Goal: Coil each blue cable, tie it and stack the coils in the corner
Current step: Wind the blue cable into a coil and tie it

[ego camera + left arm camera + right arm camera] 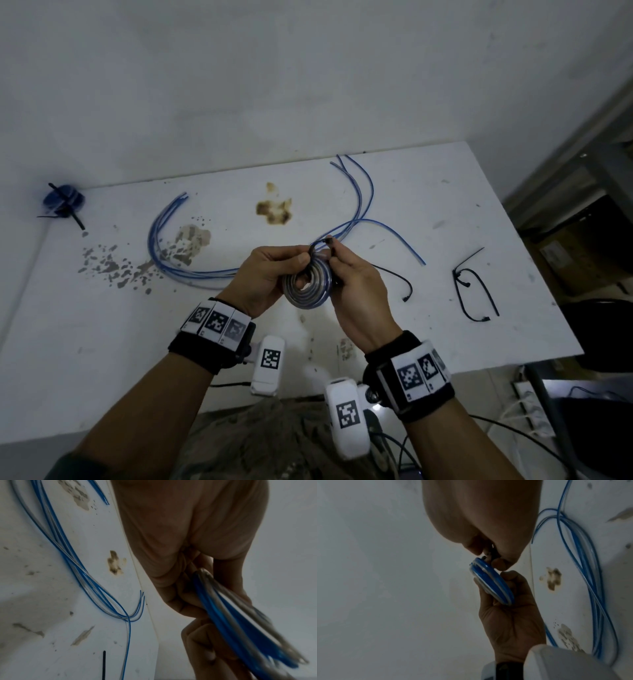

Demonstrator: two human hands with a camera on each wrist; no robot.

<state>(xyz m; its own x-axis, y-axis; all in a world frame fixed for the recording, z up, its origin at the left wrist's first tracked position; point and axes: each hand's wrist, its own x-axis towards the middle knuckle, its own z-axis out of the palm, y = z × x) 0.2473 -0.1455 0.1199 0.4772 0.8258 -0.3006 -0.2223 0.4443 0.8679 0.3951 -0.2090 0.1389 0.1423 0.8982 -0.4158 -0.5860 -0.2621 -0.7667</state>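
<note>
A coil of blue and grey cable [308,284] is held above the table's middle by my left hand [270,270], thumb across its top. My right hand [346,270] pinches a black cable tie [317,244] at the coil's upper rim. In the left wrist view the coil [240,622] runs blurred past my curled fingers [188,601]. In the right wrist view the coil [493,582] sits in the left palm [510,622], the tie [491,554] pinched above it. Several loose blue cables [178,246] arc across the table. One tied blue coil [63,202] sits in the far left corner.
The white table [445,205] is stained and chipped in places, a brown stain [274,210] at the back. Loose black cable ties [474,291] lie at the right, another [400,279] beside my right hand. A wall stands behind; boxes and cords lie off the right edge.
</note>
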